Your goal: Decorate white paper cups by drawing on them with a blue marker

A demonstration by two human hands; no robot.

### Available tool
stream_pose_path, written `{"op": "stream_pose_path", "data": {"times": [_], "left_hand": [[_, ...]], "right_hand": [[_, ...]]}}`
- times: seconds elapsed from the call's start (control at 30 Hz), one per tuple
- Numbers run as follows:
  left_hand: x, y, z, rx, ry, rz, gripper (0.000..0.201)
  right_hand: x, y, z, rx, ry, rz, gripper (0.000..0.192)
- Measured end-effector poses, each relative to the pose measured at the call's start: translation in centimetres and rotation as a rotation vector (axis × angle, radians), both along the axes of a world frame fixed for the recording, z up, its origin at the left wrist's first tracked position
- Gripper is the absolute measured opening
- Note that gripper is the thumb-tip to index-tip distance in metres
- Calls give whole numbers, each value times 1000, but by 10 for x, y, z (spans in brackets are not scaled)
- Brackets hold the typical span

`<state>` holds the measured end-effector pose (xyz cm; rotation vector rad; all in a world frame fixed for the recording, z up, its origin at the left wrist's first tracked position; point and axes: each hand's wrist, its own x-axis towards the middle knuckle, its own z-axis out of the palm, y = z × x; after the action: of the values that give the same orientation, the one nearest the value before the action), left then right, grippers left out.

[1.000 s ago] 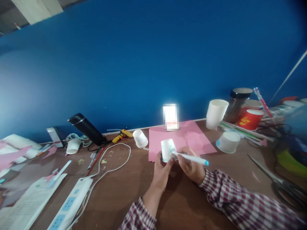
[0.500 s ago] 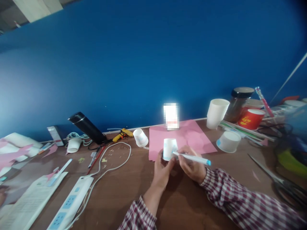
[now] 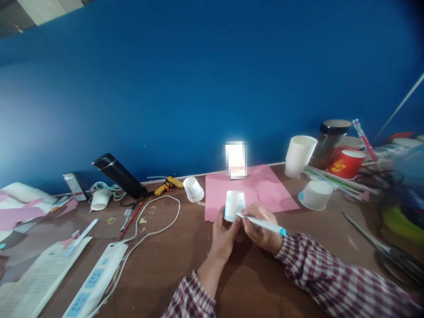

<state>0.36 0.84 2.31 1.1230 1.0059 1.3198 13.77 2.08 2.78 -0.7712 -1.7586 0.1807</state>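
My left hand (image 3: pixel 225 234) is closed round the lower part of a white paper cup (image 3: pixel 234 204), which is upside down with its narrow end up. Blue marks show on the cup's side, with a zigzag line near its lower edge. Between the fingers of my right hand (image 3: pixel 263 229) is a marker pen (image 3: pixel 266 224) with a white barrel and a light-blue end. Its tip meets the cup's side, low down near my left thumb. Behind the cup lies a sheet of pink paper (image 3: pixel 215 187).
Paper cups (image 3: pixel 193 190) stand or lie left and right, including a tall stack (image 3: pixel 300 154). Scissors (image 3: pixel 380 249) rest at the right. On the left are a power strip (image 3: pixel 97 278) with a looping cable, a black flask (image 3: pixel 121 176) and a yellow glue gun (image 3: pixel 168 185).
The marker's tip has shifted left and down along the cup, and its blue end has moved left and lower. My left hand keeps its hold, nearly unmoved.
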Motion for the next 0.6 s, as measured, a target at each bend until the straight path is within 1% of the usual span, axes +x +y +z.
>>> {"op": "stream_pose_path", "data": {"times": [0.27, 0.4, 0.6], "left_hand": [[0, 0, -3, -15, -6, 0, 45], [-1, 0, -2, -26, 13, 10, 49], [-1, 0, -3, -29, 21, 17, 49]], "right_hand": [[2, 0, 3, -58, -4, -91, 6], [3, 0, 4, -82, -14, -103, 6], [3, 0, 4, -88, -11, -104, 6]]}}
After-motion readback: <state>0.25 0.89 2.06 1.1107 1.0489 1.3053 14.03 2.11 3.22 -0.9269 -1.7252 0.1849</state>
